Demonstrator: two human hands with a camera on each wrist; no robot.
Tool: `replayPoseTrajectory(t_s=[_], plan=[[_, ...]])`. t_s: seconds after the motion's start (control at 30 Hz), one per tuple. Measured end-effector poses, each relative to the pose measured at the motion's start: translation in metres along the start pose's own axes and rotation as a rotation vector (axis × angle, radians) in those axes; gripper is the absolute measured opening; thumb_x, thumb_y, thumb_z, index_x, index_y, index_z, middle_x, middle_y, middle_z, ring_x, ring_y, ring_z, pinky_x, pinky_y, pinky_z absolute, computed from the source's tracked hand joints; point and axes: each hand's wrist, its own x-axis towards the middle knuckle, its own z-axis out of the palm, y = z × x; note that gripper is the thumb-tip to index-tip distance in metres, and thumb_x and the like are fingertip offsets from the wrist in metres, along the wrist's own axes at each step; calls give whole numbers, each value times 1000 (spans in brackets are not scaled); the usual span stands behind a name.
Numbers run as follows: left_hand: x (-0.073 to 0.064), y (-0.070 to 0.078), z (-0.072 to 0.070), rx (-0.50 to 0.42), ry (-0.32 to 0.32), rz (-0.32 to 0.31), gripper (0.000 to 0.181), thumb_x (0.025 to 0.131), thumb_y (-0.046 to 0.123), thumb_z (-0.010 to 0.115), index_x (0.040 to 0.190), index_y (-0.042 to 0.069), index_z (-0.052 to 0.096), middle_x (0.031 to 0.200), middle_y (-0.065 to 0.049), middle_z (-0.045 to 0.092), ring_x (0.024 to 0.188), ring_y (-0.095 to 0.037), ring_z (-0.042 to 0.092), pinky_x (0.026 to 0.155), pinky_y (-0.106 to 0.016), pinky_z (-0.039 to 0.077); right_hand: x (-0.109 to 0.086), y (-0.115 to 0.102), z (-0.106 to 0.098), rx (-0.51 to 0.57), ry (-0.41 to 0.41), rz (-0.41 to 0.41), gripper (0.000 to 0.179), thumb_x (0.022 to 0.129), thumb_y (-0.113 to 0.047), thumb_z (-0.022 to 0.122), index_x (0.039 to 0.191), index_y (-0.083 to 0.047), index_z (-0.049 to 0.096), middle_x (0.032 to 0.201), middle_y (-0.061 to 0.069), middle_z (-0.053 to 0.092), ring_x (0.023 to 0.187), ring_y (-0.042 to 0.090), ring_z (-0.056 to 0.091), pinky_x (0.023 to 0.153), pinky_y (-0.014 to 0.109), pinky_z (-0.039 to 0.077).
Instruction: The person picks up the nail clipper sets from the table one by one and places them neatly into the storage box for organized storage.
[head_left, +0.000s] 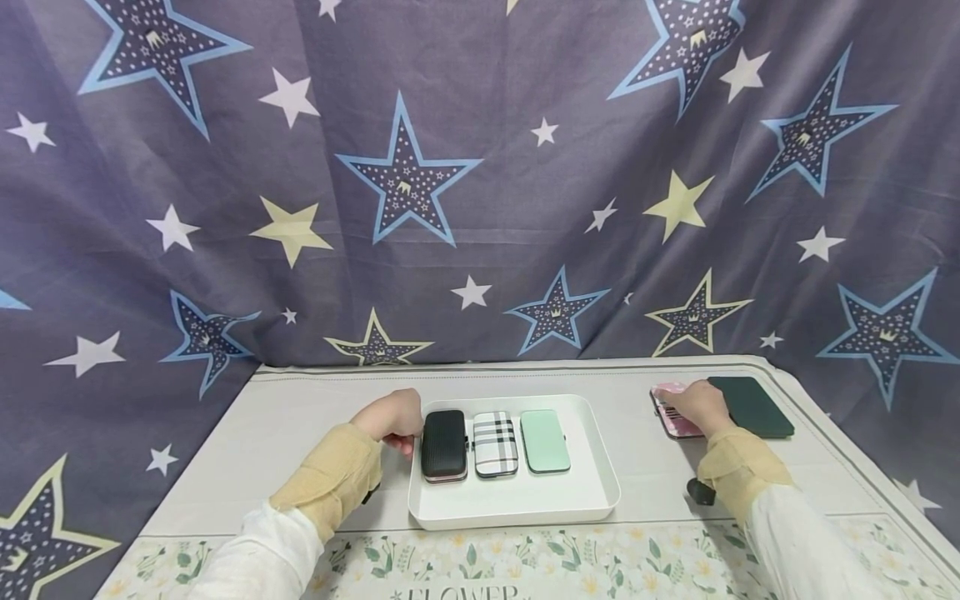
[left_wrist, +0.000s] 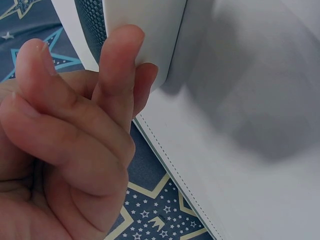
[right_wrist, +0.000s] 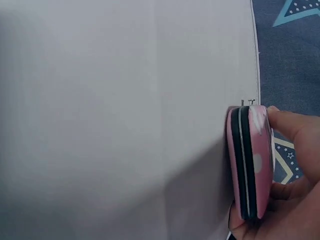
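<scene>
My right hand [head_left: 701, 404] grips a pink patterned clasp case [right_wrist: 255, 162] with a dark edge, thumb and fingers on either side. In the head view this pink case is partly covered by the hand. My left hand [head_left: 393, 415] is at the left side of a white tray [head_left: 517, 515]. Its fingers [left_wrist: 117, 75] are loosely bent against the tray's outer wall, holding nothing. Inside the tray lie a black ribbed case [head_left: 444, 444], a black-and-white plaid case [head_left: 495, 444] and a mint green case [head_left: 545, 440], side by side.
A dark green flat rectangular item [head_left: 753, 407] lies just right of the pink case. The table [head_left: 300, 450] has a pale cover with a floral strip [head_left: 645, 554] along its near side. A star-patterned curtain [head_left: 480, 208] hangs behind it.
</scene>
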Motion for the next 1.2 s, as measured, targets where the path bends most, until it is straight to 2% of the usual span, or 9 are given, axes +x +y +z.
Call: replayPoseTrajectory(t_s=[0.3, 0.6, 0.7, 0.83, 0.9, 1.0, 1.2], plan=[[2, -2, 1, 7, 7, 8, 16, 82, -9, 46, 72, -5, 57, 42, -2, 54, 33, -6, 45, 33, -14, 36, 3, -1, 3, 55, 18, 1, 83, 87, -44, 59, 118, 28, 33, 105, 41, 51, 85, 35, 53, 81, 47, 51], [1, -1, 1, 11, 7, 7, 16, 82, -10, 46, 72, -5, 58, 41, -2, 54, 34, -6, 45, 33, -15, 36, 4, 0, 3, 70, 13, -28, 67, 90, -38, 52, 111, 25, 47, 96, 34, 57, 78, 31, 54, 67, 38, 52], [0, -1, 1, 0, 10, 4, 16, 80, -11, 45, 73, -6, 58, 41, -2, 54, 34, -7, 45, 33, -15, 36, 4, 0, 3, 61, 18, -37, 59, 92, -32, 46, 108, 24, 51, 98, 35, 58, 81, 35, 56, 74, 43, 52], [0, -1, 1, -4, 13, 0, 15, 80, -11, 44, 74, -6, 57, 42, -3, 54, 34, -7, 46, 33, -15, 36, 6, 0, 1, 53, 10, -52, 55, 94, -25, 36, 112, 25, 49, 113, 41, 52, 99, 48, 54, 92, 53, 45], [0, -1, 1, -1, 13, -1, 16, 80, -11, 44, 73, -5, 57, 42, -3, 54, 34, -7, 46, 33, -15, 36, 7, 1, 0, 61, -4, -50, 54, 96, -24, 33, 114, 25, 47, 117, 42, 48, 106, 51, 51, 96, 55, 43], [0, -1, 1, 3, 13, -5, 16, 81, -11, 44, 73, -5, 57, 41, -2, 54, 34, -7, 45, 33, -15, 36, 8, 2, -1, 89, -18, -32, 54, 97, -24, 33, 116, 24, 47, 119, 42, 47, 108, 51, 50, 97, 54, 42], [0, -1, 1, -2, 10, -3, 17, 82, -10, 43, 74, -6, 58, 42, -2, 54, 34, -6, 45, 33, -15, 36, 8, 5, -1, 148, -15, 11, 53, 97, -26, 37, 114, 22, 50, 115, 39, 50, 98, 41, 52, 91, 50, 45]])
